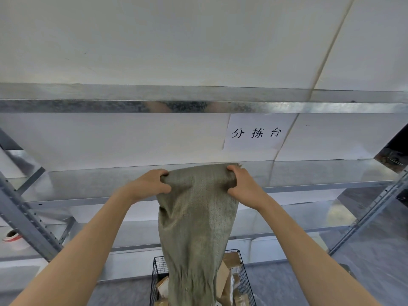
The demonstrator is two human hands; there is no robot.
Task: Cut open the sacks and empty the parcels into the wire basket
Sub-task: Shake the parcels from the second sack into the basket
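Note:
A grey-green woven sack (196, 226) hangs upside down in front of me, its lower end inside the black wire basket (157, 270) on the floor. My left hand (150, 184) grips the sack's upper left corner and my right hand (244, 184) grips its upper right corner, both arms stretched out and raised. Brown cardboard parcels (230, 260) lie in the basket on both sides of the sack. The sack's open mouth is hidden inside the basket.
A galvanised metal shelf rack (309, 173) stands right behind the basket, with grey uprights (26, 219) at left and right. A white paper sign (256, 132) hangs on the wall. A roll of red and white tape (12, 236) lies at far left.

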